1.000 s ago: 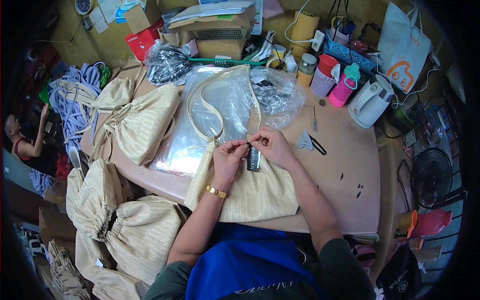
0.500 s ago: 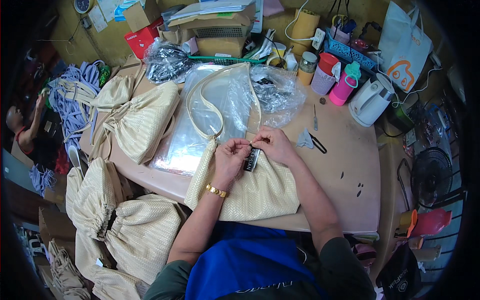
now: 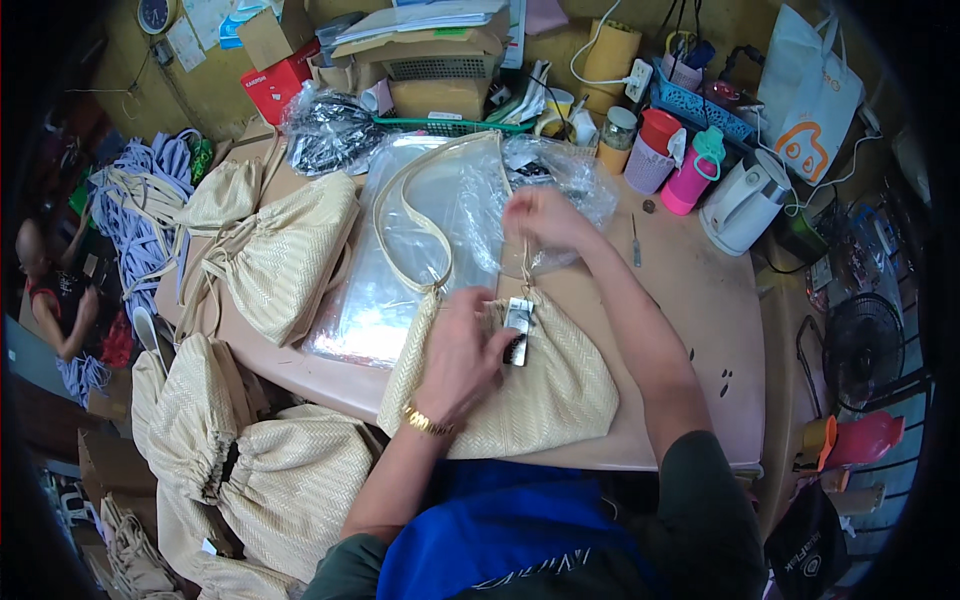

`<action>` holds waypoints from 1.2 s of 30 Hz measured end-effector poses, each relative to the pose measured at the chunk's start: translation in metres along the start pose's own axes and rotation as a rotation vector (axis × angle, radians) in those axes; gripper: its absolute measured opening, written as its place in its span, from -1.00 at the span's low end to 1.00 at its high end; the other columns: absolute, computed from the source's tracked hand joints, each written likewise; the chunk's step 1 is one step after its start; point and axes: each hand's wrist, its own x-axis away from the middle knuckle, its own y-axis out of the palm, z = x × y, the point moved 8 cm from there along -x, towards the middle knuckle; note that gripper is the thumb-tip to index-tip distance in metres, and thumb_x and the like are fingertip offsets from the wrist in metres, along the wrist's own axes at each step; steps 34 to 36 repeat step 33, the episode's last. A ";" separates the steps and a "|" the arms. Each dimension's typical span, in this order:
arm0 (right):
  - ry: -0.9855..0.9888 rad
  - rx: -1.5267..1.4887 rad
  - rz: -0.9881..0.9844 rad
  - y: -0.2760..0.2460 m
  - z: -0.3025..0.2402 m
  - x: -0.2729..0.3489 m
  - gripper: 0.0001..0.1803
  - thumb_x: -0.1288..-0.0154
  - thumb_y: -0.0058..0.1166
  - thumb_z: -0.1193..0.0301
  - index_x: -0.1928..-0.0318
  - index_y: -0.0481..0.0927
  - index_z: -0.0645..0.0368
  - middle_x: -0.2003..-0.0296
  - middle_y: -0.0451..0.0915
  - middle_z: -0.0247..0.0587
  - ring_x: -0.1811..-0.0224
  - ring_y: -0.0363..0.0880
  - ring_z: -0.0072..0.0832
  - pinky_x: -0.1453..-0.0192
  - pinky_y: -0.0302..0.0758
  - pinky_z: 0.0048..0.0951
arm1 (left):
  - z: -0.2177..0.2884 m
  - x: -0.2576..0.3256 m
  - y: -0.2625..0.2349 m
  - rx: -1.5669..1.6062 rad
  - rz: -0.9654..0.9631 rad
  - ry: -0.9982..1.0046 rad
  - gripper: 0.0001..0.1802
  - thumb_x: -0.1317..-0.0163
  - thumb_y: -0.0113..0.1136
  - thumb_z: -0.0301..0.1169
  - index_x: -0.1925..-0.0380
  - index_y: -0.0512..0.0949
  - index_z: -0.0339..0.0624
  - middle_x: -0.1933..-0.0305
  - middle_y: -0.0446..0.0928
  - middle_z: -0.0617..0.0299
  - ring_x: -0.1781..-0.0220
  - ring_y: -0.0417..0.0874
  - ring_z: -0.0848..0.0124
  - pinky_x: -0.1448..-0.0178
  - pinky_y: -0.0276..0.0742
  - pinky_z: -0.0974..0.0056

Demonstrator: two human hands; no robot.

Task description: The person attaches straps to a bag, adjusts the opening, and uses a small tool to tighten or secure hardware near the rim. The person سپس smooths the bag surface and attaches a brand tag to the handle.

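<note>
A cream woven handbag lies on the table in front of me, its long strap looped away toward the back. From the gathered top hangs a hang tag, dark with a shiny light area. My left hand rests on the bag, fingers apart, its thumb at the tag's edge. Over the right side of the strap is my right hand, fingers curled and smeared by motion; whether it grips the strap cannot be made out.
Clear plastic sheets and a plastic bag lie behind the handbag. More cream bags sit at left and below the table edge. A screwdriver-like tool, pink bottle and kettle stand right. Another person is far left.
My hands have parted: the right moved up and away from the tag to the strap, the left loosened from its pinch. The tag now hangs free. My right forearm covers the black snips-like tool.
</note>
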 end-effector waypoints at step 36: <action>-0.107 1.224 0.041 0.005 -0.031 -0.167 -0.62 0.03 0.29 0.43 0.10 0.66 0.05 -0.13 0.45 -0.09 -0.34 0.29 -0.20 -0.36 0.23 0.04 | 0.021 0.076 -0.067 0.596 -0.179 -0.153 -0.56 -0.15 0.27 -0.61 -0.01 0.34 -0.21 0.09 0.51 0.24 0.01 0.50 0.55 -0.12 0.40 0.41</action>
